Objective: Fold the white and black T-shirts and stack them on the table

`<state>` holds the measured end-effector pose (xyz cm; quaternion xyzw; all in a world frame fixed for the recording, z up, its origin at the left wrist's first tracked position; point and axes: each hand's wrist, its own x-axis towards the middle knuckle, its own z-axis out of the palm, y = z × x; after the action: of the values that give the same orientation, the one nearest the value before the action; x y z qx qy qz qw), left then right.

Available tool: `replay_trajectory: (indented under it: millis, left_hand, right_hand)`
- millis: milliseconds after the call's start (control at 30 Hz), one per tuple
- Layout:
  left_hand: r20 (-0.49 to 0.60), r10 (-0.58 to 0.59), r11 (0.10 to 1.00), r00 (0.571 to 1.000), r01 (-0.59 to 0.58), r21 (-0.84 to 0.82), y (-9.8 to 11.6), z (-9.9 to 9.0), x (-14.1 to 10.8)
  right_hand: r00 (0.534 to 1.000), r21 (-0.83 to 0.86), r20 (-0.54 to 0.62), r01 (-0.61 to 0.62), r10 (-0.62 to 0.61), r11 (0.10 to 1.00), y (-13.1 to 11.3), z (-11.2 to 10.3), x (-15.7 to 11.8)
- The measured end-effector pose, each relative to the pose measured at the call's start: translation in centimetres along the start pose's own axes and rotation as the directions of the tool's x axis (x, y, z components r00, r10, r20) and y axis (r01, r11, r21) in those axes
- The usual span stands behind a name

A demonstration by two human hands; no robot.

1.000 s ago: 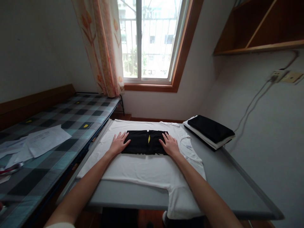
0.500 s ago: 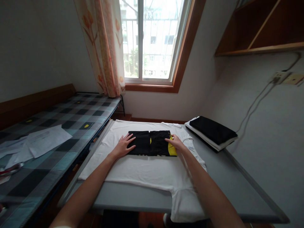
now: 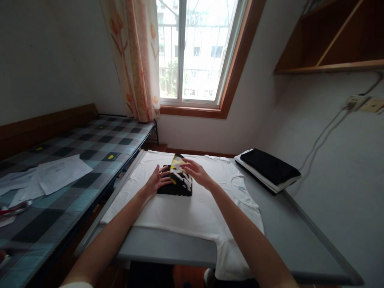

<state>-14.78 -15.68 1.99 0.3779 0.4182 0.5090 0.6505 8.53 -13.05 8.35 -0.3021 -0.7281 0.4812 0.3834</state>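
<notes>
A folded black garment (image 3: pixel 175 191) with a yellow and white print lies on a spread white T-shirt (image 3: pixel 180 216). Its right half is lifted and bent over toward the left, so the printed side shows. My right hand (image 3: pixel 197 172) grips the raised edge, its fingers curled at the cloth. At the garment's left end is my left hand (image 3: pixel 156 179), fingers spread and apart, close to the folded-over part. Whether its palm rests on the cloth is hard to see.
The T-shirt covers much of a grey table (image 3: pixel 288 236), one sleeve hanging over the front edge. A stack of folded black and white clothes (image 3: pixel 270 168) sits at the back right. To the left stands a bed (image 3: pixel 90 176) with checked bedding and papers (image 3: pixel 64 174).
My right hand has moved left, carrying the garment's right half up and over. My left hand has lifted from lying flat on the cloth, fingers still spread.
</notes>
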Motion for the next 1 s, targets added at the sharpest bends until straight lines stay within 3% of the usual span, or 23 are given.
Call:
replay_trajectory:
  millis: [100, 167, 233, 333, 400, 633, 733, 800, 833, 900, 1000]
  left_hand:
    - [-0.094, 0.007, 1.000, 0.996, -0.006, 0.008, -0.3, -0.1, 0.2]
    - [-0.111, 0.060, 0.995, 0.992, -0.051, 0.082, -0.7, 0.0, 0.2]
    - [-0.071, 0.152, 0.974, 0.986, -0.137, 0.183, -0.8, 0.1, 0.0]
    - [-0.028, 0.310, 0.897, 0.950, -0.283, 0.339, -0.5, 0.1, -0.5]
    - [-0.053, 0.365, 0.845, 0.930, -0.306, 0.438, -0.3, -0.2, -0.7]
    - [-0.163, 0.246, 0.801, 0.955, -0.106, 0.590, -0.6, -2.1, -0.2]
    - [-0.138, 0.450, 0.588, 0.882, -0.176, 0.789, -0.8, -1.9, 0.2]
    - [-0.025, 0.574, 0.380, 0.819, -0.239, 0.893, -1.0, -1.6, 0.3]
    - [0.041, 0.580, 0.297, 0.813, -0.258, 0.919, -1.2, -1.5, 0.4]
    - [0.124, 0.501, 0.193, 0.856, -0.250, 0.949, -1.7, -1.4, 0.5]
    - [0.135, 0.367, 0.092, 0.920, -0.180, 0.979, -2.5, -1.6, 0.6]
  right_hand:
    - [0.995, -0.319, -0.006, 0.089, -0.096, 0.943, 1.7, 3.6, -0.5]
    - [0.993, -0.565, -0.055, 0.054, -0.103, 0.824, 3.4, 4.6, -1.2]
    - [0.993, -0.708, -0.080, 0.000, -0.081, 0.706, 5.0, 4.9, -1.7]
    - [0.996, -0.783, -0.071, -0.020, -0.056, 0.622, 6.2, 4.7, -1.9]
    - [0.998, -0.798, -0.027, 0.014, -0.058, 0.602, 6.3, 4.6, -1.7]
    - [0.998, -0.843, 0.070, 0.054, 0.009, 0.535, 5.8, 5.1, -1.5]
    - [0.998, -0.855, 0.058, 0.039, 0.022, 0.516, 5.5, 5.4, -1.0]
    - [1.000, -0.860, 0.016, 0.010, 0.008, 0.510, 5.2, 5.8, -0.1]
    - [1.000, -0.860, -0.006, -0.004, -0.002, 0.509, 5.1, 6.1, 0.4]
    - [1.000, -0.860, -0.028, -0.018, -0.011, 0.510, 5.0, 6.8, 1.5]
    - [1.000, -0.868, 0.000, -0.013, 0.026, 0.496, 5.3, 7.8, 2.5]
